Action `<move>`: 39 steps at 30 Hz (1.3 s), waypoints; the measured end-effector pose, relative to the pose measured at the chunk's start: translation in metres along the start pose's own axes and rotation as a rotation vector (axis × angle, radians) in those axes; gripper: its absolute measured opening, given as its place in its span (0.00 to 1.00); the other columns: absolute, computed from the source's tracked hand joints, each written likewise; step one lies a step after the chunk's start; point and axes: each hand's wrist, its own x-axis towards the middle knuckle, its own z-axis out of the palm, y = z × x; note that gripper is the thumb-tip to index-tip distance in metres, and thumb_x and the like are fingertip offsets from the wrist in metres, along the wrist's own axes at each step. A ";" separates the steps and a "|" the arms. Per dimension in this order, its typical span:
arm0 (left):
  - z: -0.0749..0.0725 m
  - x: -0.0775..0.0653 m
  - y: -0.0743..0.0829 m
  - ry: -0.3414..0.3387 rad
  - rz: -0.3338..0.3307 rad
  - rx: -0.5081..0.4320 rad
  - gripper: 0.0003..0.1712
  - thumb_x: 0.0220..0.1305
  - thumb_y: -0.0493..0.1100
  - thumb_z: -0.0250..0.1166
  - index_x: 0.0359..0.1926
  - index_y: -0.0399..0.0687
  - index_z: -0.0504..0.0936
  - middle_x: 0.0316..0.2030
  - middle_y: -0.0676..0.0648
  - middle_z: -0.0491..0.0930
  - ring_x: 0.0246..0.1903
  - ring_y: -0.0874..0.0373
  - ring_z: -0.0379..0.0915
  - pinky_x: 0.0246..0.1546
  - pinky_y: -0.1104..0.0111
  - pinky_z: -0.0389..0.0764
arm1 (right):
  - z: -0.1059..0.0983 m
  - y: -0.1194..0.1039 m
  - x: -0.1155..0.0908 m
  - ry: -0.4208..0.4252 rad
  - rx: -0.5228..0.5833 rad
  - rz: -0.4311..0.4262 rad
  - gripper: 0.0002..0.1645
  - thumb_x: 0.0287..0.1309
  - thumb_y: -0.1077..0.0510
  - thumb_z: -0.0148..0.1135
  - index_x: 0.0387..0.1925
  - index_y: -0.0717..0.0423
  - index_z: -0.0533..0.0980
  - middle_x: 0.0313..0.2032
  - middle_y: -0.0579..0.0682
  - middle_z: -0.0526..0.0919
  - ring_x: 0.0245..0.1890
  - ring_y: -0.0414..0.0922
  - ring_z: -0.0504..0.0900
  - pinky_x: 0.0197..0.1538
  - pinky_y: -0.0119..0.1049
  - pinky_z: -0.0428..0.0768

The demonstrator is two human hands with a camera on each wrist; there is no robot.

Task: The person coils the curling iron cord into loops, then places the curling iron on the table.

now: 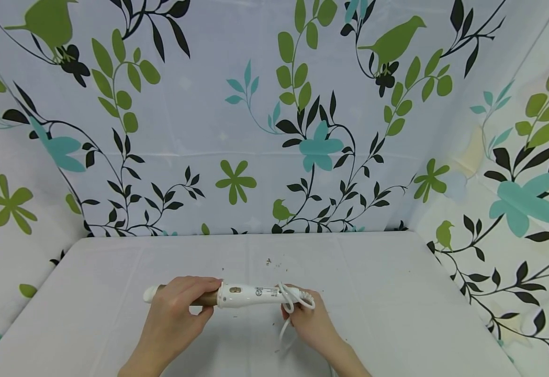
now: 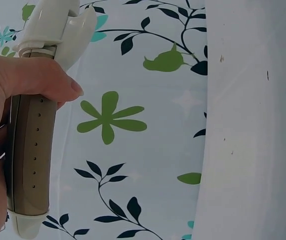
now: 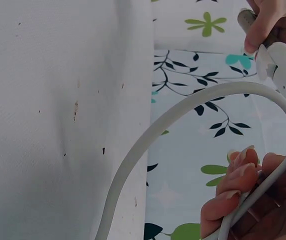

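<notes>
Styling iron (image 1: 236, 296), white-handled, with white cord (image 3: 223, 91); held above a white table (image 1: 373, 293).
Left hand (image 1: 172, 314): fingers curled round the brown barrel (image 2: 35, 140). Right hand (image 1: 314, 322): fingers curled about the cord, beside the handle (image 1: 271, 296).

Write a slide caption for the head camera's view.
Left hand grips the brown barrel of a hair iron; right hand holds its white cord over a white table.

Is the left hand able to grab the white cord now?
Probably not without letting go: the left hand grips the brown barrel, and the white cord is at the far end of the handle, held by the right hand.
</notes>
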 end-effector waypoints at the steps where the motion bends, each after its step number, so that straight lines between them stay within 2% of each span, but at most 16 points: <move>1: 0.000 0.000 0.000 -0.001 -0.002 -0.008 0.37 0.15 0.24 0.77 0.38 0.51 0.86 0.35 0.56 0.84 0.33 0.60 0.78 0.36 0.71 0.77 | 0.000 0.000 0.000 0.007 -0.017 -0.003 0.12 0.64 0.64 0.49 0.36 0.50 0.79 0.17 0.44 0.75 0.16 0.34 0.68 0.19 0.27 0.70; 5: -0.001 -0.001 -0.001 -0.003 -0.016 -0.026 0.34 0.19 0.24 0.76 0.38 0.49 0.86 0.35 0.55 0.85 0.33 0.59 0.78 0.37 0.72 0.76 | 0.001 -0.003 0.000 0.036 -0.088 0.010 0.13 0.63 0.62 0.51 0.23 0.53 0.75 0.16 0.42 0.74 0.16 0.34 0.66 0.18 0.27 0.68; 9: -0.001 0.000 -0.001 0.012 -0.024 -0.035 0.34 0.19 0.24 0.76 0.37 0.48 0.85 0.35 0.53 0.85 0.33 0.57 0.79 0.37 0.70 0.76 | 0.002 -0.004 0.000 0.032 -0.071 0.048 0.14 0.63 0.62 0.50 0.21 0.57 0.75 0.17 0.43 0.75 0.15 0.36 0.68 0.18 0.27 0.70; 11: -0.001 0.000 0.000 0.021 -0.023 -0.020 0.35 0.17 0.23 0.76 0.37 0.49 0.85 0.35 0.54 0.85 0.33 0.58 0.79 0.37 0.70 0.76 | 0.003 -0.003 -0.001 0.014 -0.050 0.046 0.13 0.65 0.60 0.50 0.25 0.55 0.75 0.18 0.43 0.76 0.17 0.37 0.71 0.21 0.28 0.73; 15: 0.000 0.000 0.000 0.027 -0.030 0.020 0.35 0.16 0.24 0.77 0.37 0.49 0.85 0.35 0.55 0.85 0.33 0.59 0.79 0.36 0.68 0.77 | 0.006 0.001 -0.003 -0.020 -0.065 -0.034 0.10 0.68 0.52 0.48 0.35 0.49 0.75 0.21 0.41 0.78 0.24 0.36 0.76 0.30 0.29 0.77; 19: 0.000 -0.001 -0.001 0.030 -0.035 0.044 0.33 0.19 0.24 0.76 0.36 0.49 0.86 0.34 0.55 0.85 0.33 0.59 0.79 0.35 0.67 0.77 | 0.009 0.004 -0.003 -0.022 -0.112 -0.083 0.13 0.69 0.48 0.47 0.37 0.48 0.75 0.22 0.39 0.78 0.26 0.34 0.76 0.31 0.28 0.76; 23: 0.000 0.000 -0.002 0.033 -0.035 0.057 0.33 0.19 0.24 0.76 0.36 0.49 0.86 0.34 0.54 0.85 0.32 0.58 0.79 0.35 0.67 0.78 | 0.010 0.003 -0.003 -0.011 -0.177 -0.104 0.09 0.68 0.53 0.49 0.36 0.49 0.75 0.23 0.38 0.79 0.27 0.35 0.77 0.30 0.27 0.76; 26: 0.000 0.000 -0.003 0.040 -0.032 0.063 0.32 0.20 0.25 0.75 0.36 0.49 0.86 0.34 0.54 0.85 0.32 0.58 0.79 0.34 0.66 0.78 | 0.010 0.002 -0.003 -0.036 -0.231 -0.116 0.06 0.65 0.58 0.51 0.38 0.52 0.75 0.24 0.37 0.80 0.28 0.35 0.76 0.31 0.26 0.77; 32: 0.000 0.000 -0.004 0.050 -0.033 0.068 0.32 0.20 0.24 0.75 0.36 0.49 0.86 0.34 0.54 0.85 0.31 0.58 0.80 0.34 0.66 0.78 | 0.011 0.002 -0.002 -0.110 -0.286 -0.149 0.15 0.61 0.63 0.54 0.49 0.62 0.76 0.23 0.35 0.80 0.25 0.32 0.74 0.30 0.25 0.76; 35: 0.000 0.000 -0.004 0.051 -0.039 0.074 0.32 0.19 0.24 0.75 0.36 0.49 0.86 0.34 0.54 0.85 0.31 0.58 0.79 0.34 0.66 0.77 | 0.012 0.003 -0.002 -0.125 -0.313 -0.170 0.12 0.59 0.64 0.55 0.43 0.60 0.79 0.27 0.37 0.82 0.30 0.31 0.77 0.34 0.24 0.78; 39: 0.000 -0.001 -0.005 0.042 -0.054 0.093 0.32 0.19 0.24 0.76 0.36 0.49 0.86 0.34 0.54 0.85 0.31 0.58 0.80 0.34 0.66 0.78 | 0.011 0.002 -0.003 -0.146 -0.428 -0.203 0.08 0.56 0.61 0.58 0.36 0.54 0.81 0.32 0.40 0.83 0.31 0.34 0.75 0.35 0.26 0.75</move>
